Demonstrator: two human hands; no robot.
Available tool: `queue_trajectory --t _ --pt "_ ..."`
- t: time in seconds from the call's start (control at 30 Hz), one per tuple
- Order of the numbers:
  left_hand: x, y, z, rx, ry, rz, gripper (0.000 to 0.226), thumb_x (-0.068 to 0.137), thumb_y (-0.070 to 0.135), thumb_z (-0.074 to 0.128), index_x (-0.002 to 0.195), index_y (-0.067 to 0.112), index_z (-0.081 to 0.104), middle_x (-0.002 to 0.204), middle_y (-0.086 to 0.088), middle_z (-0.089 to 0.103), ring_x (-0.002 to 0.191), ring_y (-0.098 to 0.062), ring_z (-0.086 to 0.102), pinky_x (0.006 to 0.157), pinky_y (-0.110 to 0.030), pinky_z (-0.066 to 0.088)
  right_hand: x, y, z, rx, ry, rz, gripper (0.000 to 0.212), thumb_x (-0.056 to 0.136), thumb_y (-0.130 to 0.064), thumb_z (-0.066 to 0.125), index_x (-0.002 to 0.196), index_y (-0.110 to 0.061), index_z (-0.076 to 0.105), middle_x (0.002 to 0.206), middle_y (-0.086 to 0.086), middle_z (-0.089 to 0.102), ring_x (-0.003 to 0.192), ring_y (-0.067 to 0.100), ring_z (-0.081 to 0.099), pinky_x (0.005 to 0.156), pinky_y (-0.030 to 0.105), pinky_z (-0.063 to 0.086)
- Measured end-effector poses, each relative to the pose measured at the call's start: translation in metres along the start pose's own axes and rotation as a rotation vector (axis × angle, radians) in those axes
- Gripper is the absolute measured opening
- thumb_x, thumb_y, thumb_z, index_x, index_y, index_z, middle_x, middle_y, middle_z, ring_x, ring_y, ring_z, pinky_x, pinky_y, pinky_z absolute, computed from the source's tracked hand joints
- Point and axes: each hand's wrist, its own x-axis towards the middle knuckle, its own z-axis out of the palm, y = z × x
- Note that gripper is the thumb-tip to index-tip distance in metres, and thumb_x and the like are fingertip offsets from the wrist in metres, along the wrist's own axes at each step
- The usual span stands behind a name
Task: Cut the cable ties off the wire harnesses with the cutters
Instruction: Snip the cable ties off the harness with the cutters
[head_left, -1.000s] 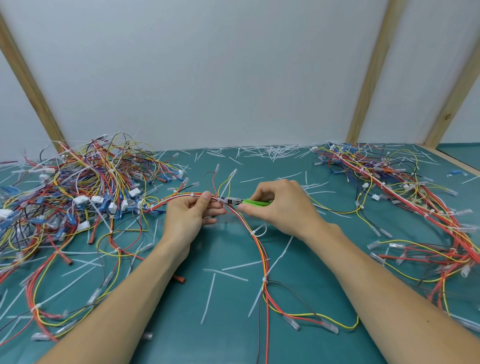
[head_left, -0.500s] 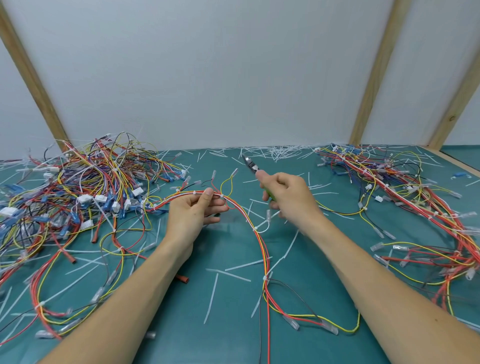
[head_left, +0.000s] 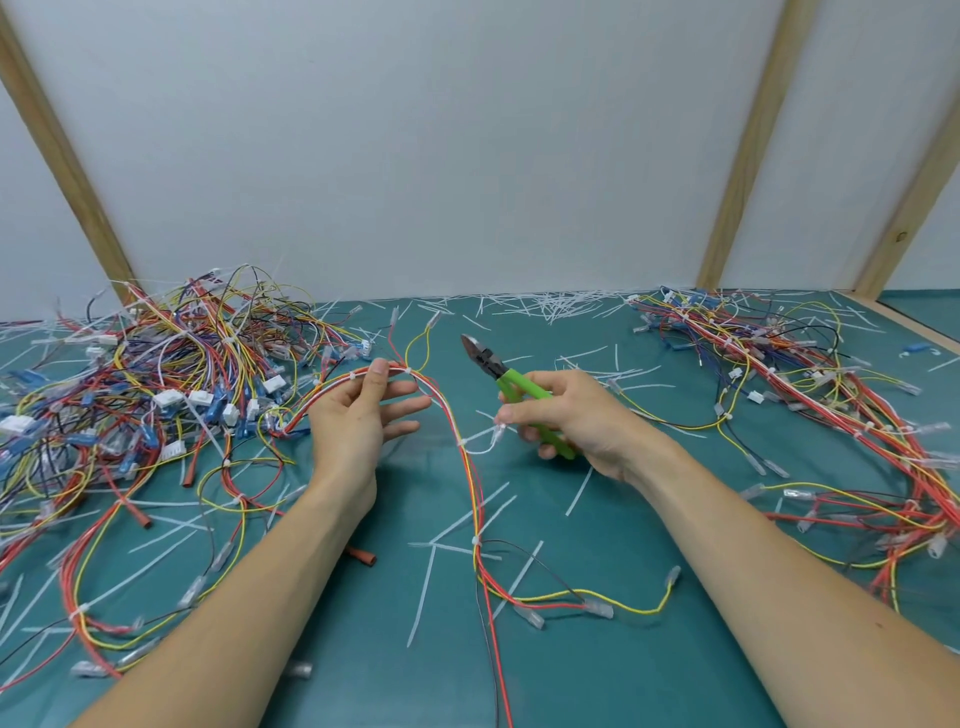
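My right hand (head_left: 576, 415) grips the green-handled cutters (head_left: 511, 385). Their dark jaws point up and to the left, clear of the wires. A red, orange, yellow and white wire harness (head_left: 470, 483) arcs across the green mat between my hands. My left hand (head_left: 356, 423) is under the top of that arc with fingers spread, and the thumb tip touches the wires. A white cable tie (head_left: 463, 442) sits on the harness, its tail reaching to just below my right thumb. Two more ties (head_left: 475, 540) are on the harness lower down and at the arc's top.
A big tangle of wire harnesses (head_left: 156, 395) with white and blue connectors fills the left side. Another harness pile (head_left: 831, 405) lies on the right. Cut white tie strips (head_left: 550, 304) litter the mat, thickest by the back wall. Wooden posts lean against the white wall.
The cutters have left the harness beside my left hand and now tilt upward, away from it. My left fingers have uncurled from the wires and spread out.
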Motion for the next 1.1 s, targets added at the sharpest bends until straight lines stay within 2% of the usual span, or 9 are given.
queue_trajectory --t 0.13,0.27,0.37,0.5,0.63,0.77,0.93,1.03,1.1 --pt "0.001 0.002 0.001 0.053 -0.063 -0.026 0.029 0.105 0.031 0.050 0.093 0.010 0.066 0.074 0.000 0.076 0.063 -0.016 0.074 0.043 -0.022 0.052 -0.001 -0.003 0.003 0.067 0.024 -0.030 0.017 0.084 -0.006 0.080 0.094 -0.013 0.069 0.075 0.004 0.068 0.061 0.014 0.061 0.050 0.026 0.048" --pt "-0.002 0.003 0.006 0.250 -0.210 -0.137 0.030 0.104 0.035 0.050 0.097 0.009 0.063 0.059 -0.002 0.066 0.035 -0.011 0.049 0.031 -0.017 0.031 0.000 -0.005 0.003 0.141 0.090 -0.050 0.019 0.085 -0.002 0.077 0.098 -0.011 0.067 0.080 0.009 0.070 0.060 0.016 0.060 0.052 0.027 0.048" --pt "-0.007 0.003 0.008 0.441 -0.338 -0.186 0.036 0.103 0.041 0.051 0.097 0.008 0.064 0.056 -0.001 0.063 0.032 -0.009 0.036 0.035 -0.013 0.023 0.002 -0.004 0.001 0.177 0.131 -0.063 0.020 0.085 0.000 0.077 0.098 -0.010 0.067 0.077 0.007 0.071 0.058 0.015 0.060 0.052 0.027 0.048" --pt "-0.016 0.005 0.010 0.542 -0.582 -0.316 0.042 0.100 0.046 0.053 0.105 0.008 0.070 0.064 -0.004 0.064 0.035 -0.008 0.032 0.035 -0.012 0.021 0.003 -0.005 0.002 0.255 0.161 -0.117 0.019 0.087 0.000 0.076 0.101 -0.010 0.067 0.078 0.005 0.071 0.059 0.013 0.062 0.052 0.025 0.049" --pt "-0.023 0.003 0.013 0.462 -0.706 -0.397 0.036 0.103 0.038 0.051 0.117 0.009 0.068 0.078 -0.005 0.068 0.043 -0.008 0.037 0.034 -0.015 0.025 0.004 -0.007 0.003 0.312 0.151 -0.159 0.018 0.090 -0.002 0.073 0.103 -0.012 0.066 0.079 0.003 0.072 0.064 0.014 0.063 0.053 0.025 0.048" --pt "-0.026 0.005 0.016 0.411 -0.743 -0.531 0.040 0.104 0.036 0.050 0.122 0.003 0.063 0.078 -0.004 0.070 0.041 -0.005 0.037 0.032 -0.016 0.026 0.005 -0.006 0.007 0.311 0.130 -0.177 0.016 0.089 -0.001 0.073 0.100 -0.011 0.067 0.079 0.003 0.070 0.060 0.013 0.059 0.050 0.024 0.045" --pt "-0.029 0.006 0.021 0.251 -0.715 -0.669 0.046 0.104 0.034 0.048 0.128 -0.005 0.057 0.073 0.000 0.068 0.038 -0.004 0.034 0.030 -0.015 0.026 0.010 0.003 0.008 0.019 0.361 -0.183 0.011 0.088 -0.005 0.073 0.090 -0.014 0.066 0.072 0.002 0.071 0.054 0.013 0.054 0.055 0.026 0.042" --pt "-0.030 0.005 0.025 0.133 -0.714 -0.719 0.038 0.103 0.033 0.049 0.124 0.002 0.056 0.071 0.003 0.063 0.042 -0.004 0.040 0.034 -0.016 0.032 0.013 0.008 0.012 0.116 0.448 -0.159 0.009 0.091 -0.005 0.069 0.094 -0.013 0.065 0.071 -0.001 0.070 0.056 0.014 0.056 0.052 0.028 0.043" --pt "-0.031 0.005 0.026 0.083 -0.722 -0.704 0.028 0.100 0.031 0.054 0.113 0.008 0.061 0.067 0.005 0.056 0.045 -0.004 0.043 0.038 -0.016 0.034 0.015 0.009 0.016 0.169 0.466 -0.172 0.008 0.093 -0.006 0.068 0.096 -0.013 0.065 0.069 -0.004 0.070 0.055 0.013 0.057 0.049 0.026 0.043"
